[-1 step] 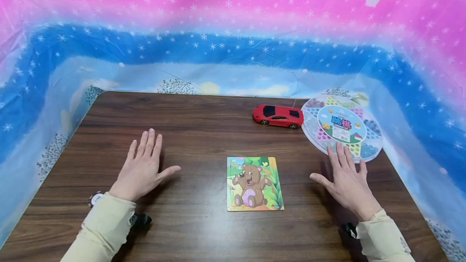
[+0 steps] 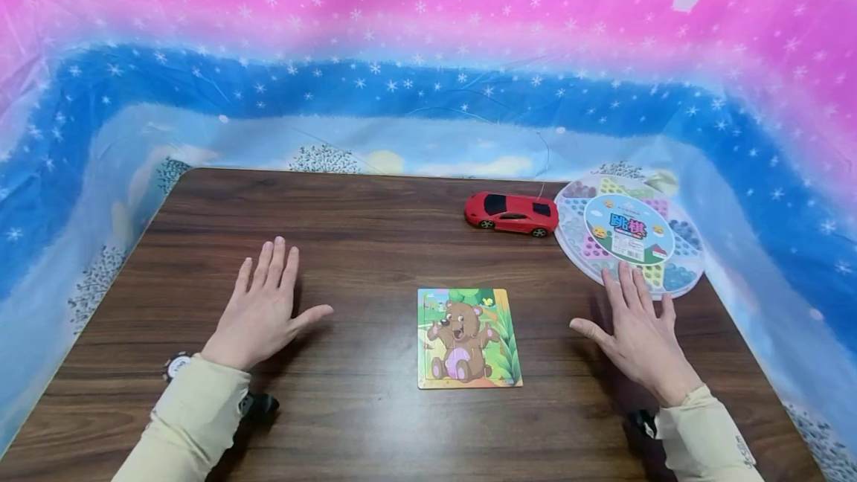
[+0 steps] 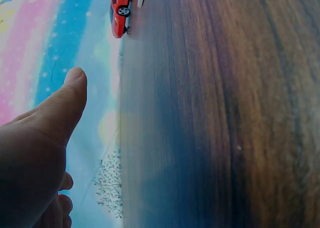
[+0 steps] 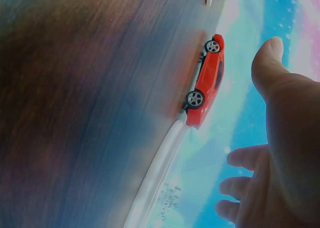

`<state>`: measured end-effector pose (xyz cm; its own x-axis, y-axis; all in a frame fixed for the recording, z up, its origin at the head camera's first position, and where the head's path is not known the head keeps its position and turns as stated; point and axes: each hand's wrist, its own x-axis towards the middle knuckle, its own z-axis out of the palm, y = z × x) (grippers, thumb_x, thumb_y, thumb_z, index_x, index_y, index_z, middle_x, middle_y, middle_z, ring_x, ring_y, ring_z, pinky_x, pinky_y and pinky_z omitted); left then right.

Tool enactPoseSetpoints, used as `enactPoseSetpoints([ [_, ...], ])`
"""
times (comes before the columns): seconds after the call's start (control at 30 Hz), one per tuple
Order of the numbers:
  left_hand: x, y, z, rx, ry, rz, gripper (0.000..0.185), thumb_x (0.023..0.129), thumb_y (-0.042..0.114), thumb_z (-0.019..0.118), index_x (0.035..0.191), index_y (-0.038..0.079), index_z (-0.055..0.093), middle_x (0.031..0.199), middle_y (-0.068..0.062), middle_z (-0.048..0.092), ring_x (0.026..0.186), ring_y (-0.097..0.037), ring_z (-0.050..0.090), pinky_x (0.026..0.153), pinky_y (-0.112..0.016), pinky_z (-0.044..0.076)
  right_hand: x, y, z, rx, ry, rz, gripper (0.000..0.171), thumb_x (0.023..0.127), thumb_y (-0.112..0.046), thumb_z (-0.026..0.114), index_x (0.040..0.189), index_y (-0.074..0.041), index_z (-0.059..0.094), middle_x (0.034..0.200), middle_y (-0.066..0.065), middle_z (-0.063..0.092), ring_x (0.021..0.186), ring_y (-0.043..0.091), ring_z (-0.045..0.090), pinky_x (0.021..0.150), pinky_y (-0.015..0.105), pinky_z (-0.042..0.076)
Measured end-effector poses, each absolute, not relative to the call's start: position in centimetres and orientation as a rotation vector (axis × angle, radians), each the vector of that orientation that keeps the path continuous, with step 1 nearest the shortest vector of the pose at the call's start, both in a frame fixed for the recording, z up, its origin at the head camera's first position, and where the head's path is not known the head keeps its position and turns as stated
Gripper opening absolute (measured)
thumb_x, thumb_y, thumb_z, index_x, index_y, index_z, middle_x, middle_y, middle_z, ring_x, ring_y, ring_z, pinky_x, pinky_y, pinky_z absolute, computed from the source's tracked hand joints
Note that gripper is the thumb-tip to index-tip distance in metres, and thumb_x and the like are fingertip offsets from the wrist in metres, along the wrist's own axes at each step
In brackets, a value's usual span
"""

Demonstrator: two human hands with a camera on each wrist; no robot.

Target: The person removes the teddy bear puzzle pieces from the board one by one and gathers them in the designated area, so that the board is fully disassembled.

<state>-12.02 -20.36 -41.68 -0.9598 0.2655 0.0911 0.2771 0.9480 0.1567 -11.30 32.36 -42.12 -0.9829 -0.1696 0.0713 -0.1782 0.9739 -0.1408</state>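
Observation:
Palm down above the left part of the table, my left hand (image 2: 257, 311) has straight fingers, its thumb stretched toward the middle, and holds nothing. My right hand (image 2: 639, 337) is likewise spread and holds nothing; its fingertips overlap the near edge of a round Chinese checkers set (image 2: 582, 262) in the head view. Between the hands lies a square bear jigsaw puzzle (image 2: 462, 341), its picture facing up. A red toy car (image 2: 512, 214) stands farther back, beside the checkers set. The right wrist view shows the car (image 4: 207, 82) side-on, near the set's pale rim (image 4: 155, 173).
The dark wooden table (image 2: 335, 222) has rounded far corners. A pink and blue snowflake-patterned cloth (image 2: 428, 95) hangs around its back and sides. From the car's rear a thin antenna wire rises. A dark band (image 2: 257, 404) shows at the left wrist.

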Motion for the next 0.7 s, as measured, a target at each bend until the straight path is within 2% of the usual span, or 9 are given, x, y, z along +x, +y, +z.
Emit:
enactPoseSetpoints([
  [0.27, -11.7, -19.6, -41.6, -0.472, -3.027, -0.261, 0.100, 0.087, 0.069, 0.042, 0.148, -0.006, 0.013, 0.154, -0.024, 0.002, 0.142, -0.036, 0.000, 0.110, -0.054, 0.000, -11.6, 31.6, -42.6, 0.278, -3.054, 0.266, 0.096, 0.086, -0.064, 0.050, 0.153, -0.013, 0.004, 0.157, 0.012, -0.007, 0.142, 0.031, -0.010, 0.098, 0.071, -0.009],
  [0.5, -11.3, -15.5, -41.8, -0.639, -3.045, -0.246, 0.099, 0.086, 0.068, 0.044, 0.148, -0.004, 0.016, 0.155, -0.018, 0.001, 0.142, -0.032, 0.000, 0.111, -0.052, 0.000, -12.3, 28.8, -42.7, 0.366, -3.024, 0.335, 0.091, 0.085, -0.062, 0.055, 0.150, -0.008, 0.023, 0.156, 0.016, 0.010, 0.142, 0.034, 0.004, 0.103, 0.066, 0.001],
  [0.7, -11.0, -11.5, -43.0, -0.832, -3.037, -0.294, 0.094, 0.086, 0.066, 0.047, 0.147, -0.002, 0.025, 0.154, -0.018, 0.013, 0.142, -0.030, 0.009, 0.111, -0.052, 0.005, -12.8, 25.7, -42.5, 0.489, -2.984, 0.411, 0.083, 0.085, -0.061, 0.055, 0.146, -0.008, 0.034, 0.152, 0.016, 0.023, 0.140, 0.036, 0.013, 0.104, 0.060, 0.012],
])
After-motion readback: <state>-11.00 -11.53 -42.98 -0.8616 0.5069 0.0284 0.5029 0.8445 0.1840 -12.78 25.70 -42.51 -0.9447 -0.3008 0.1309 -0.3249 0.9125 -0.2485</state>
